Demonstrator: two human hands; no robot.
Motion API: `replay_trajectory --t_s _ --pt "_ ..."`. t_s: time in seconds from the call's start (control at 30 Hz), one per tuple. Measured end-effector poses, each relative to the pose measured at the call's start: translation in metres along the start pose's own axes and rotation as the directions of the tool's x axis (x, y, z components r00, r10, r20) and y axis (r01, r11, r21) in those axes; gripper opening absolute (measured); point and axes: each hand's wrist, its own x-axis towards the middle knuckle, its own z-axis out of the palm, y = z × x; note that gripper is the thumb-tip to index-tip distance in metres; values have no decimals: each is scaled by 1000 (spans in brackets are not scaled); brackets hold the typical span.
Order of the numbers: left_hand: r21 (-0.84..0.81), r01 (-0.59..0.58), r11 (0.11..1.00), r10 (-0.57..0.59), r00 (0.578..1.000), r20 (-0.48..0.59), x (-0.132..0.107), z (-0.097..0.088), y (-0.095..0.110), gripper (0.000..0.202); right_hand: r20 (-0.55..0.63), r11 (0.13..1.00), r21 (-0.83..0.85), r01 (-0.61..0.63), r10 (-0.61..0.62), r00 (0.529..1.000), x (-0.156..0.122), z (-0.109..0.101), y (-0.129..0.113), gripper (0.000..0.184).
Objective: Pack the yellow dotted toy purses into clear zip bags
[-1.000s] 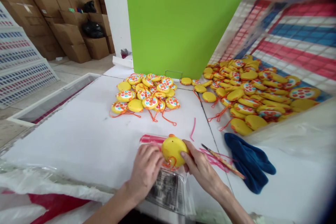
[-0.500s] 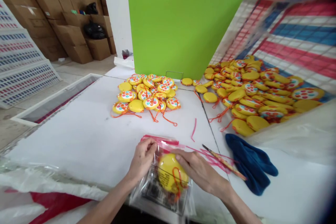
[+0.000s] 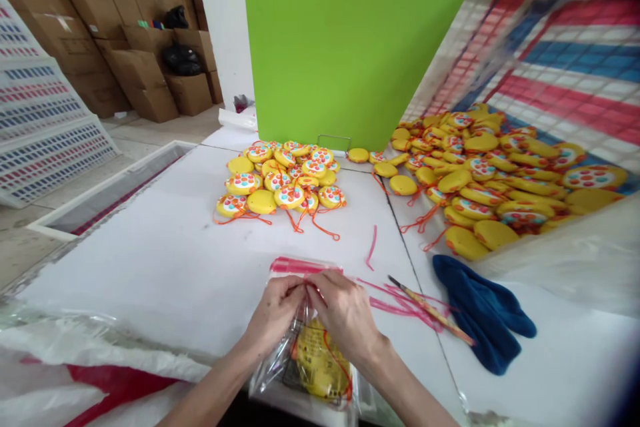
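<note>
A round yellow toy (image 3: 320, 360) with an orange cord sits inside a clear plastic bag (image 3: 280, 360) at the near edge of the white table (image 3: 150, 260). My left hand (image 3: 276, 313) and my right hand (image 3: 345, 310) meet at the top of that bag, both pinched closed on its pink-striped opening. A small heap of yellow toys (image 3: 280, 180) with coloured buttons lies further back on the table. A much larger pile of the same toys (image 3: 495, 180) spills from the right.
A blue cloth (image 3: 483, 310) and a thin pencil-like stick (image 3: 430, 310) lie to the right of my hands. More pink-edged bags (image 3: 400, 300) lie flat there. A green board (image 3: 345, 40) stands behind the toys. Cardboard boxes (image 3: 135, 73) are stacked at the back left.
The toy went from my fingers into the bag. My right hand moved off the toy up to the bag's mouth beside my left hand, and both now pinch the opening.
</note>
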Motion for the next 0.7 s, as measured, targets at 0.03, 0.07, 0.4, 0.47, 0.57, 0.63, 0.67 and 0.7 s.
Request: replay_trajectory --t_s 0.03,0.07,0.4,0.47,0.57,0.63,0.67,0.7 --pt "45 -19 999 19 1000 -3 -1 1 2 22 5 1000 -17 2 -2 1000 1 1 -2 16" --pt "104 -38 994 40 999 -15 -2 2 5 22 14 999 -37 5 -4 1000 2 2 -4 16" --pt "188 -69 980 74 997 -21 -11 -1 8 21 -119 867 385 -315 386 915 -15 -3 34 16" --pt "61 7 998 -5 1000 -29 -11 -6 6 20 -146 794 401 -457 548 823 -40 -10 63 22" --pt "5 48 999 -48 998 -34 -10 -11 3 21 -243 658 317 -683 752 612 -90 -27 114 35" --pt "16 51 999 -50 998 -38 -8 -12 0 21 -287 553 223 -803 824 488 -124 -39 142 36" --pt "11 62 998 -61 997 -42 -7 -12 -1 21 -300 514 163 -842 839 454 -138 -45 153 36" --pt "-1 76 997 -76 996 -49 -6 -13 -3 20 -282 495 90 -864 845 455 -149 -49 159 35"
